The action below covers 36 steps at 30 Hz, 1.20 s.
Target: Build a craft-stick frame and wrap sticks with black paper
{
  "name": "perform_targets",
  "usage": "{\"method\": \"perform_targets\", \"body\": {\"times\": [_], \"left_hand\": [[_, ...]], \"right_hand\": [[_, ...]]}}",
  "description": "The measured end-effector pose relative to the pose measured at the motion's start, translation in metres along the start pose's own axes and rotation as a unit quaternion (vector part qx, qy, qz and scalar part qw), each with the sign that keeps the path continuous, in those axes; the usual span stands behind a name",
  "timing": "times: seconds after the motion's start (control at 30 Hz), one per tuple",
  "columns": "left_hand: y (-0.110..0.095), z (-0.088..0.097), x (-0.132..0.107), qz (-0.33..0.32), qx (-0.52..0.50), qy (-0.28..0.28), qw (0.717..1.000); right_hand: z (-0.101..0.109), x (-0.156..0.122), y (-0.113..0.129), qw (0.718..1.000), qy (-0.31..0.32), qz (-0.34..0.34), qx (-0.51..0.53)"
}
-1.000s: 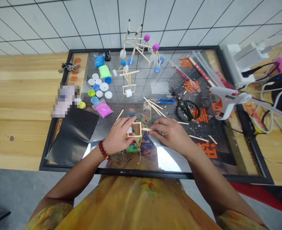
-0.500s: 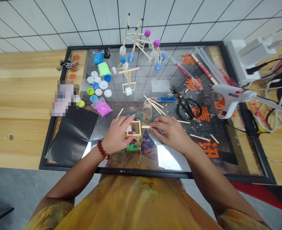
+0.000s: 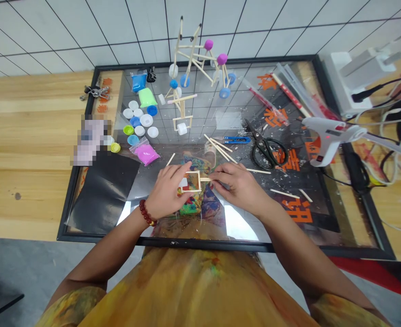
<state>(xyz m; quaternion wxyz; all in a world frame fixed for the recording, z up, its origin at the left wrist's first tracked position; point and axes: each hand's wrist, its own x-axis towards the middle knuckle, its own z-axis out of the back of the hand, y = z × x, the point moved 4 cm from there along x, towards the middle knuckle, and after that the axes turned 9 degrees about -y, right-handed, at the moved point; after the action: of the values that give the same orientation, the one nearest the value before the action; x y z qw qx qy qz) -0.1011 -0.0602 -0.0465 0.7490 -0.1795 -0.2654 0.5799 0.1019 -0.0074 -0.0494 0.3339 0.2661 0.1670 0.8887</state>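
left hand (image 3: 168,193): pins stick frame (image 3: 192,181) flat
right hand (image 3: 239,186): pinches short stick (image 3: 205,180) at frame's right edge
risk: frame could skid, misaligning the joint

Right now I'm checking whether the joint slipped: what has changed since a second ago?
The right hand has crept slightly left along the short stick, toward the square frame. The left hand still holds the frame down; scissors and glue gun have not moved.

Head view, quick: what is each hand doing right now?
Left hand: closed on the square stick frame.
Right hand: pinching a short stick against that frame.
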Motion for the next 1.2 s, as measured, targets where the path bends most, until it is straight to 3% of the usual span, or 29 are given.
{"method": "perform_targets", "body": {"times": [0.6,0.9,1.2], "left_hand": [[-0.001,-0.001,-0.001,-0.004,0.010,-0.005,1.000],[0.000,-0.001,-0.002,-0.002,0.005,-0.003,1.000],[-0.001,0.000,-0.001,-0.010,0.005,-0.017,1.000]], "right_hand": [[-0.003,0.005,0.007,1.000,0.006,0.003,0.005],[0.040,-0.016,-0.020,0.996,-0.086,-0.035,-0.001],[0.008,-0.009,-0.005,1.000,-0.009,-0.012,-0.019]]}}
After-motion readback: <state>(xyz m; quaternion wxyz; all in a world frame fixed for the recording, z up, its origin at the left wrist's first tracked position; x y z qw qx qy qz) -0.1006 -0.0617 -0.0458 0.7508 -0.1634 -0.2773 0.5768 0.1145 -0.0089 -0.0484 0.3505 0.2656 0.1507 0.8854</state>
